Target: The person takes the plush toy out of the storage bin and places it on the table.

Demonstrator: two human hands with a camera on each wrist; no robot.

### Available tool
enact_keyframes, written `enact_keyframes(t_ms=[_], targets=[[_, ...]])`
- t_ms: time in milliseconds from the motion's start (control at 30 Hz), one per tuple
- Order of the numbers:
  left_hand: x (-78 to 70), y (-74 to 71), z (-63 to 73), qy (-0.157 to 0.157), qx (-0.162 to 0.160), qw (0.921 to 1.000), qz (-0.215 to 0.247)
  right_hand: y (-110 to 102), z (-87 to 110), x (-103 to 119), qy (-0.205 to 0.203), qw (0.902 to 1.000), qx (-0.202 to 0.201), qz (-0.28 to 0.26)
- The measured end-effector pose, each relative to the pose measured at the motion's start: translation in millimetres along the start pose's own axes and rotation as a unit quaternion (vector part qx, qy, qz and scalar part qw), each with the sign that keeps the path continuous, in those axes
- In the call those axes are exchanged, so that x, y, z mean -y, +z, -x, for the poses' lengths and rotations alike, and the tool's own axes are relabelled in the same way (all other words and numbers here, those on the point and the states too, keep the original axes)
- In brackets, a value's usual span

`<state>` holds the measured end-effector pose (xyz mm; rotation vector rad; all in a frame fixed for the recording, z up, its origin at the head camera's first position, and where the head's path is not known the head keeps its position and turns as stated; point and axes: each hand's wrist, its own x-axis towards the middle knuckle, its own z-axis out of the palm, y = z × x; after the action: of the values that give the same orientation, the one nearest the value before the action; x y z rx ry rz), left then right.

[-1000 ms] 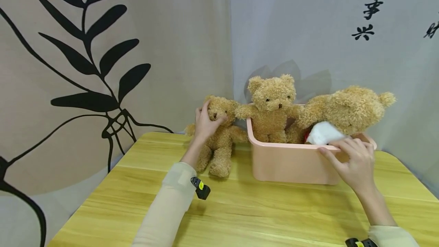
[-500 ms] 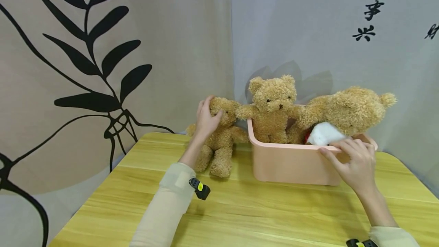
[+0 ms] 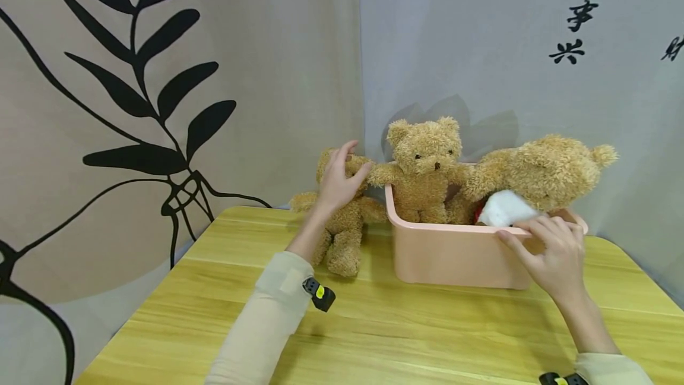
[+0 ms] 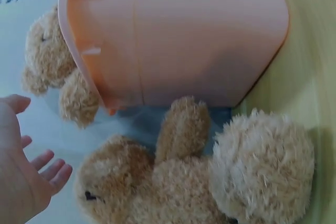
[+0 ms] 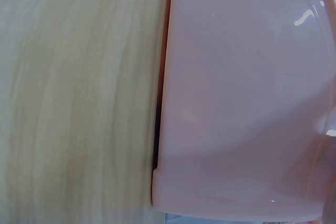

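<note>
"Left hand (image 3: 338,186) holding nothing, fingers apart?"
"Yes, just in front of the upright bear (image 3: 347,230), left of the pink bin (image 3: 454,257); the right hand (image 3: 556,251), farther off, grips the bin's rim (image 3: 449,227)."

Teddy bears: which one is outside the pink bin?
The bear on the table, left of the pink bin and partly behind the left hand in the head view. The upright bear and the sideways-tipped bear are both in the bin.
</note>
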<state>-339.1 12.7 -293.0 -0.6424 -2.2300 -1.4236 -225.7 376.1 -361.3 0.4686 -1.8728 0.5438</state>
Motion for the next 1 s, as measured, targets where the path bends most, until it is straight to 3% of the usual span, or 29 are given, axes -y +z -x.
enact_keyframes(t_ms=[300,633,800,1000], targets=[[-21.3,24.6,-2.9,0.028,0.045,0.9982,0.029,-3,1.7,-1,0.006,1.0000,-0.002,0.001],[-48.5,47.5,-15.2,0.035,0.075,0.9964,0.018,-5,2.5,-2,0.005,1.0000,-0.004,0.005],[-55.3,57.7,-15.9,0.016,0.074,0.9969,-0.023,-2,1.4,0,0.004,1.0000,0.003,0.003],[-65.9,69.4,-15.2,-0.018,0.068,0.9868,-0.146,1,0.2,1,0.004,1.0000,-0.001,-0.003]])
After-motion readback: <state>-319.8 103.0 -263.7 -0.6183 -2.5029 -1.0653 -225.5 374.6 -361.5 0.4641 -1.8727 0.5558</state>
